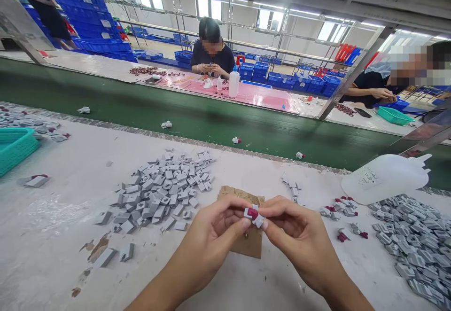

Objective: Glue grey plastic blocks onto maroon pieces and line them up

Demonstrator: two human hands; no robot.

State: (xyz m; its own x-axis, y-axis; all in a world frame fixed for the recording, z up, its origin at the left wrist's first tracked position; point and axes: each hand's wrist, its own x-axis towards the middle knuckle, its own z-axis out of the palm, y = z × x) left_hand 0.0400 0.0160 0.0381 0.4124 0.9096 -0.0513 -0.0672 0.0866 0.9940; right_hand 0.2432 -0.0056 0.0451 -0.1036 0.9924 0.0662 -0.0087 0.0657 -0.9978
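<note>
A small grey and dark red plastic piece (252, 214) is pinched between both hands, above a brown cardboard piece (252, 247). My left hand (220, 226) grips its left side with thumb and forefinger. On the other side, my right hand (291, 229) holds it with thumb and fingertips. A heap of grey parts (165, 186) lies to the left of the cardboard. Several grey and red pieces (340, 207) are right of my right hand, beside another grey heap (419, 245).
A white plastic bottle (384, 177) lies at the right. A green belt (197, 123) carrying several small pieces crosses behind the table. A teal basket (17, 149) stands at the left. Two people sit across the belt, handling small things; another person stands far left.
</note>
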